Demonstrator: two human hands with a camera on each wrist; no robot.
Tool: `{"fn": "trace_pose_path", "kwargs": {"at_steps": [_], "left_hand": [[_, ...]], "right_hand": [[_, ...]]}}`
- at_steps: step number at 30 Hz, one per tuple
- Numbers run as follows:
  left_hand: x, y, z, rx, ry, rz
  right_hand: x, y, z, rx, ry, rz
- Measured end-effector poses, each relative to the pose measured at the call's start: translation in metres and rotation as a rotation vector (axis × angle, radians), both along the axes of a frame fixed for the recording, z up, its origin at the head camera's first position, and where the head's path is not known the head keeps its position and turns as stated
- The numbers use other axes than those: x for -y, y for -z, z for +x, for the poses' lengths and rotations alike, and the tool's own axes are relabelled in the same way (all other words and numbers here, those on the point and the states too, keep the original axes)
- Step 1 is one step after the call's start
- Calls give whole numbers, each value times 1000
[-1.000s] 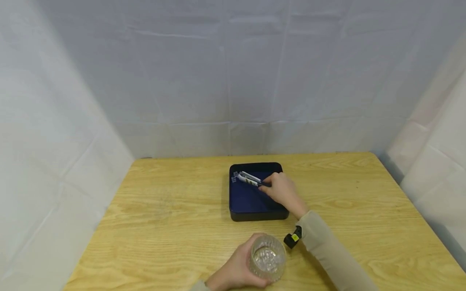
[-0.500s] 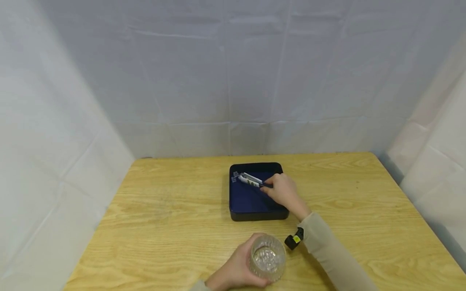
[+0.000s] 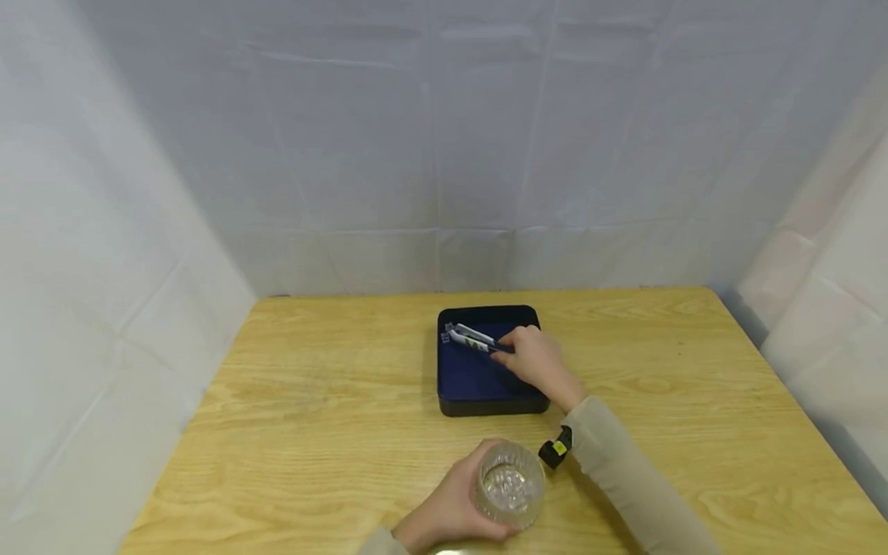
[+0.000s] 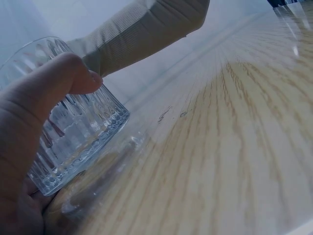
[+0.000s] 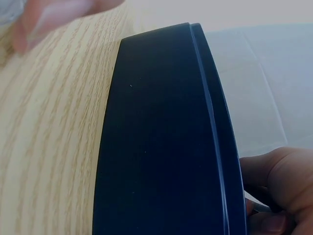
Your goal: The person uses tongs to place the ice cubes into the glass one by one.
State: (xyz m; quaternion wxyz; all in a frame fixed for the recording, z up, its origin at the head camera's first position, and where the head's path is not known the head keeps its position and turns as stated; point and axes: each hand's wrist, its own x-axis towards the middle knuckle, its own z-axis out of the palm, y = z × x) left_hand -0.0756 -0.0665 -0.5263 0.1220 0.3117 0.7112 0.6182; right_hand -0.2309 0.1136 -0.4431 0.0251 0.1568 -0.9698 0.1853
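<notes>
In the head view my left hand [image 3: 454, 493] grips a ribbed clear glass [image 3: 509, 486] near the table's front. Small clear pieces, like ice cubes, lie inside it. The left wrist view shows the thumb curled over the side of the glass [image 4: 80, 129]. My right hand [image 3: 541, 362] reaches over the dark blue tray [image 3: 479, 381] and pinches the handle end of white-armed tongs [image 3: 475, 339]. The tong tips point at a few clear cubes [image 3: 445, 337] in the tray's far left corner; whether they touch is too small to tell. In the right wrist view the tray wall hides most of the tongs.
The wooden table [image 3: 333, 401] extends on both sides of the tray. White sheeting [image 3: 444, 139] hangs behind it and along both sides. A black wrist camera [image 3: 555, 449] is strapped under the right sleeve, close to the glass.
The tong tips drew slightly right, then shifted back left to the clear cubes. My left hand stays around the glass. The head view has tilted a little.
</notes>
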Motion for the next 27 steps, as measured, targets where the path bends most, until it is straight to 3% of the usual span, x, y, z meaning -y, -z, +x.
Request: {"fn": "trace_pose_path", "kwargs": {"at_steps": [16, 27], "left_hand": [[0, -2, 4, 8, 3, 9], [1, -2, 4, -4, 1, 10]], "right_hand": [[-15, -2, 14, -87, -9, -100], [-27, -21, 35, -34, 13, -141]]}}
